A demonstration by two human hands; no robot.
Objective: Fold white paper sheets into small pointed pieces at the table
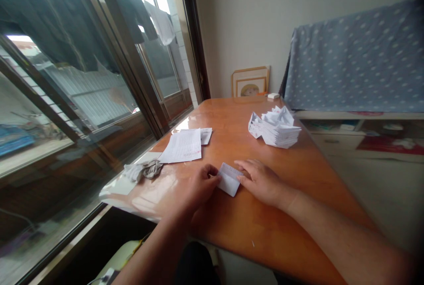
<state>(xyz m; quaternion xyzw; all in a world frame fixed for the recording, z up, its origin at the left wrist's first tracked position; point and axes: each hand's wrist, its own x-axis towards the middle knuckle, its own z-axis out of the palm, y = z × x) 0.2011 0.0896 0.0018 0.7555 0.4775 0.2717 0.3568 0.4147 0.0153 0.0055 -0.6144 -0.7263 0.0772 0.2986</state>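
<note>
A small folded sheet of paper (pixel 229 180) with a crease across it lies at the near part of the brown table. My left hand (pixel 206 183) pinches its left edge between thumb and fingers. On the opposite side, my right hand (pixel 257 180) grips the right edge, thumb low and fingers at the upper corner. Farther back on the right stands a pile of folded white papers (pixel 276 129), pressed together with pointed tops. Flat printed sheets (pixel 183 146) lie to the left, beyond my left hand.
The glossy table (pixel 228 119) runs back to the wall. Crumpled grey cloth gloves (pixel 144 170) rest at its left edge. A small white box (pixel 273 96) and leaning picture frames (pixel 251 82) are at the far end. Glass windows line the left; a blue dotted cloth (pixel 354 59) hangs right.
</note>
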